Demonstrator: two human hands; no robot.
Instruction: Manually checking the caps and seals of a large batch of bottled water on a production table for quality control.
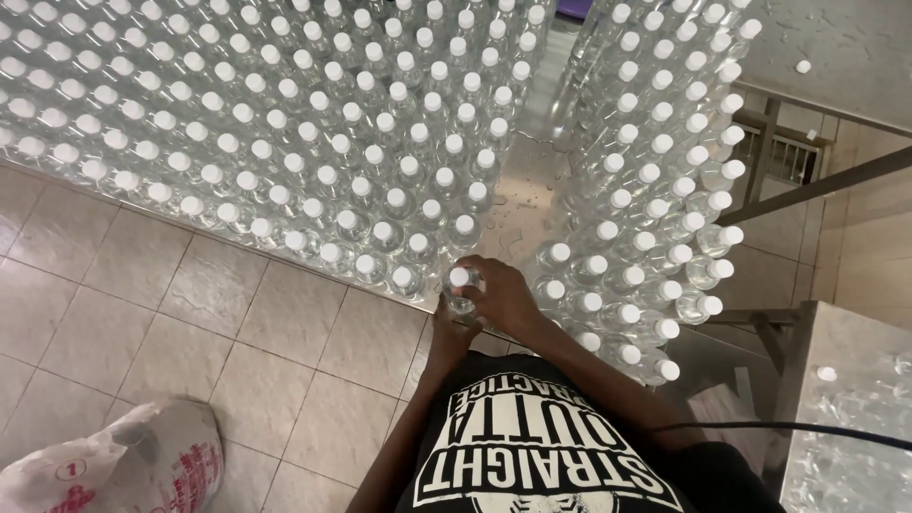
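At seven o'clock we see a crumpled white plastic sack with red print (119,465) on the beige tiled floor (142,304). At centre, our left hand (453,330) grips the clear white-capped plastic bottle (461,289) from below; our right hand (503,299) wraps its side. From ten to two o'clock stand massed matching clear capped bottles (313,123) on a wet steel table (518,190).

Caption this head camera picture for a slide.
Both hands, left hand and right hand, grip one capped bottle beside massed bottles.
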